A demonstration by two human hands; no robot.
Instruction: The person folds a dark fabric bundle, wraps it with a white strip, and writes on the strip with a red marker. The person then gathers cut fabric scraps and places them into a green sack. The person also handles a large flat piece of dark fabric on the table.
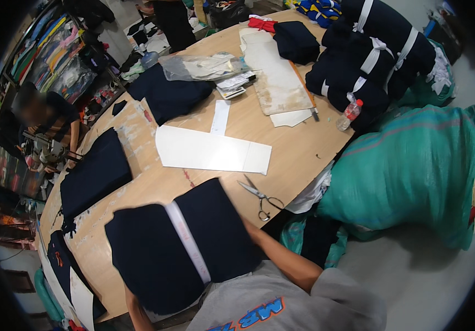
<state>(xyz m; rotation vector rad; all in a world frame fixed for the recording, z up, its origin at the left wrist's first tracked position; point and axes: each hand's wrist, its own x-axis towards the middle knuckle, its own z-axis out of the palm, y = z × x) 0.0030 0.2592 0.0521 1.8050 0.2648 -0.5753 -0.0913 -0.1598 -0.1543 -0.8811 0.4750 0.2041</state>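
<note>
A thick folded bundle of navy fabric, tied round its middle with a white strip, is held against my front at the table's near edge. My right hand grips its right side, fingers hidden behind the cloth. At the lower left, my left hand supports the other side; its fingers are also covered by the bundle. Black-handled scissors lie partly spread on the table, just beyond my right hand. A white pattern piece rests flat farther off.
The wooden table carries folded navy fabric on the left and a plastic bottle near the right edge. Tied navy bundles and a green sack stand at the right. Another person sits at a sewing machine, left.
</note>
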